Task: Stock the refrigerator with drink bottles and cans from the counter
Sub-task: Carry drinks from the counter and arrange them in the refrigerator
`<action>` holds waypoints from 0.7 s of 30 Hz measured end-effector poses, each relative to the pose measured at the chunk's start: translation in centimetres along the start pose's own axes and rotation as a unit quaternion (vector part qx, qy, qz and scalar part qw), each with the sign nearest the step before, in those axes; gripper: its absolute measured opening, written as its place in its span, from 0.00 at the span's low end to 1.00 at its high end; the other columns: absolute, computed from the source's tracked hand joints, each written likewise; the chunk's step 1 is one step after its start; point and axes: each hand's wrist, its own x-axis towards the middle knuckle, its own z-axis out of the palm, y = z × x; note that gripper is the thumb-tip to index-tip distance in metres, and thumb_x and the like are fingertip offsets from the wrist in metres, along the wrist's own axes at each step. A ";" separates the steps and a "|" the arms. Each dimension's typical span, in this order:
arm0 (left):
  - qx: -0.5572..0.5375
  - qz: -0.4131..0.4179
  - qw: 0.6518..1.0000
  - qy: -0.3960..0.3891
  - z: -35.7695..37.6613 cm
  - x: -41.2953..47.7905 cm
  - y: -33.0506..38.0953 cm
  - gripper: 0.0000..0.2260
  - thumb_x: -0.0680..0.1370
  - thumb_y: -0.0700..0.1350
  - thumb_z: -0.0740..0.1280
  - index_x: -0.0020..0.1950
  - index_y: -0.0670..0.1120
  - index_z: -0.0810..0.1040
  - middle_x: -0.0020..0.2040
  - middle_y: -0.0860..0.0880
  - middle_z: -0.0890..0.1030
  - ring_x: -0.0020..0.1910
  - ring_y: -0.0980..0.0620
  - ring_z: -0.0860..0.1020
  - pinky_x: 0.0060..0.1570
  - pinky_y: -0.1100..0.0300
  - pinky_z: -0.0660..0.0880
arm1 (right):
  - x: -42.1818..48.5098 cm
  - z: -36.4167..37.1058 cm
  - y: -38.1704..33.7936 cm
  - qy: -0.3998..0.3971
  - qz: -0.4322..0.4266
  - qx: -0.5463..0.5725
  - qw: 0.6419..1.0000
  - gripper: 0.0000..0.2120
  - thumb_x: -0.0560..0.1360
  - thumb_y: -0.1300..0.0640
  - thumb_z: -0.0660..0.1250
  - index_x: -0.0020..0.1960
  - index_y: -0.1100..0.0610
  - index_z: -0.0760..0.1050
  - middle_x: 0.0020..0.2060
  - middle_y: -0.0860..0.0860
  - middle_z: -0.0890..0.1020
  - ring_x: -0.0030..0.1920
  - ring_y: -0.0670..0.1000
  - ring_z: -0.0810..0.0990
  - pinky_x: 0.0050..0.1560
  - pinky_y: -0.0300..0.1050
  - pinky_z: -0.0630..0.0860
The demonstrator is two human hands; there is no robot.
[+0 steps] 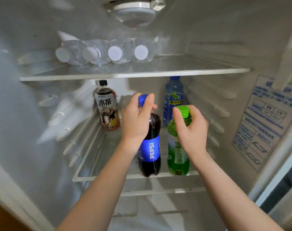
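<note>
Standing upright at the front edge of the lower clear shelf [95, 157] inside the white fridge [25, 114], 2 bottles are held by their tops. The dark cola bottle with a blue cap and a blue PEPSI label [151, 147] is gripped at its neck by the left hand [137, 117], with the fingers curled round the cap. Just beside it, on its right, the green plastic bottle with a bright green cap [177, 152] is gripped below the cap by the right hand [192, 129], with the thumb and fingers wrapped round the neck. A thin gap is seen between the 2 bottles. Whether their bottoms sit on the shelf cannot be told.

At the back left corner of the same shelf, a brown tea bottle with a black cap and a picture label [107, 107] is seen upright. At the back, more to the right, a blue see-through bottle with a blue cap [172, 97] is seen upright too.

On the upper clear shelf [192, 69], 4 clear water bottles with white caps [115, 52] are laid on their sides in a row near the back left, caps facing the front. A blue and white printed sticker [265, 120] is stuck on the right inside wall.
</note>
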 end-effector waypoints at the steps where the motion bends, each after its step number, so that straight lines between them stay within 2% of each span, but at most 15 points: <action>1: -0.007 -0.008 1.000 0.003 0.1 0.2 -0.1 0.11 0.76 0.55 0.62 0.40 0.50 0.73 0.33 0.57 0.82 0.35 0.62 0.79 0.42 0.69 0.72 | 0.1 0.0 0.2 0.003 0.004 0.001 1.000 0.12 0.74 0.48 0.65 0.41 0.57 0.75 0.31 0.49 0.79 0.35 0.50 0.77 0.41 0.50 0.75; 4: -0.044 -0.014 0.999 0.019 0.4 0.3 -0.3 0.07 0.80 0.45 0.60 0.44 0.50 0.74 0.39 0.50 0.83 0.36 0.65 0.80 0.40 0.76 0.69 | 0.3 -0.1 0.7 0.004 0.033 0.008 0.999 0.11 0.74 0.44 0.64 0.42 0.52 0.75 0.32 0.46 0.79 0.36 0.47 0.77 0.43 0.49 0.76; 6: -0.075 -0.007 0.997 0.013 0.3 0.0 -0.6 0.07 0.79 0.48 0.59 0.50 0.48 0.75 0.45 0.43 0.82 0.42 0.61 0.82 0.45 0.72 0.72 | 0.3 -0.4 1.1 -0.015 0.049 0.011 0.999 0.11 0.74 0.43 0.64 0.45 0.50 0.76 0.36 0.45 0.80 0.39 0.45 0.79 0.46 0.50 0.77; 7: -0.077 -0.001 0.997 0.010 0.2 -0.3 -0.9 0.12 0.78 0.52 0.59 0.54 0.47 0.75 0.49 0.43 0.82 0.47 0.57 0.82 0.49 0.68 0.73 | 0.1 -0.5 1.3 -0.032 0.049 0.013 0.998 0.10 0.74 0.44 0.64 0.49 0.49 0.76 0.39 0.45 0.81 0.42 0.45 0.80 0.49 0.50 0.77; 9: -0.066 -0.008 0.998 -0.002 -0.3 -1.5 -1.8 0.21 0.75 0.56 0.58 0.64 0.46 0.71 0.56 0.50 0.80 0.56 0.54 0.78 0.58 0.64 0.71 | -0.9 -1.0 1.9 -0.059 0.044 0.021 0.997 0.13 0.74 0.47 0.65 0.58 0.44 0.73 0.50 0.40 0.80 0.52 0.40 0.79 0.57 0.40 0.74; 11: -0.081 -0.031 0.996 -0.029 -1.0 -3.7 -3.3 0.26 0.74 0.57 0.59 0.69 0.47 0.65 0.60 0.64 0.76 0.61 0.64 0.74 0.60 0.72 0.66 | -2.5 -1.5 2.6 -0.067 0.054 0.027 0.996 0.23 0.72 0.47 0.66 0.66 0.41 0.66 0.57 0.30 0.73 0.58 0.30 0.72 0.59 0.26 0.66; 12: -0.097 -0.044 0.993 -0.056 -1.4 -5.1 -4.2 0.28 0.73 0.55 0.61 0.71 0.48 0.62 0.62 0.66 0.73 0.62 0.66 0.71 0.60 0.74 0.65 | -3.6 -1.8 2.9 -0.068 0.064 0.015 0.996 0.28 0.70 0.45 0.67 0.69 0.41 0.63 0.58 0.26 0.69 0.59 0.26 0.69 0.58 0.22 0.63; 13: -0.106 -0.069 0.988 -0.089 -1.9 -6.7 -5.1 0.30 0.72 0.54 0.64 0.71 0.49 0.60 0.65 0.63 0.71 0.64 0.66 0.70 0.59 0.74 0.65 | -4.6 -2.1 3.3 -0.072 0.071 -0.007 0.995 0.32 0.68 0.44 0.68 0.69 0.39 0.61 0.57 0.22 0.68 0.58 0.24 0.67 0.56 0.20 0.62; 15: -0.023 -0.107 0.984 -0.139 -2.9 -9.5 -6.7 0.33 0.67 0.57 0.67 0.70 0.53 0.61 0.66 0.57 0.71 0.65 0.61 0.71 0.58 0.74 0.66 | -6.4 -2.6 4.2 -0.087 0.079 -0.069 0.991 0.28 0.66 0.46 0.71 0.61 0.33 0.64 0.51 0.21 0.71 0.53 0.27 0.71 0.51 0.21 0.65; 17: 0.130 -0.088 0.974 -0.162 -3.6 -11.0 -8.0 0.35 0.65 0.63 0.66 0.68 0.49 0.66 0.60 0.54 0.73 0.60 0.53 0.73 0.57 0.67 0.68 | -7.2 -2.8 4.8 -0.112 0.107 -0.125 0.980 0.22 0.66 0.46 0.74 0.52 0.35 0.66 0.41 0.29 0.75 0.47 0.37 0.76 0.44 0.31 0.69; 19: 0.155 -0.111 0.964 -0.184 -3.6 -10.9 -8.5 0.33 0.64 0.64 0.65 0.65 0.49 0.68 0.56 0.53 0.76 0.56 0.50 0.76 0.56 0.54 0.73 | -7.1 -2.8 5.4 -0.130 0.132 -0.151 0.971 0.22 0.64 0.46 0.75 0.50 0.38 0.66 0.37 0.31 0.74 0.43 0.42 0.76 0.42 0.38 0.69; 21: 0.138 -0.127 0.960 -0.209 -3.1 -9.9 -8.6 0.29 0.65 0.62 0.67 0.61 0.49 0.69 0.55 0.53 0.78 0.54 0.51 0.78 0.53 0.48 0.75 | -6.5 -2.6 5.8 -0.143 0.150 -0.162 0.965 0.22 0.64 0.47 0.75 0.51 0.39 0.66 0.36 0.32 0.73 0.42 0.42 0.74 0.42 0.40 0.70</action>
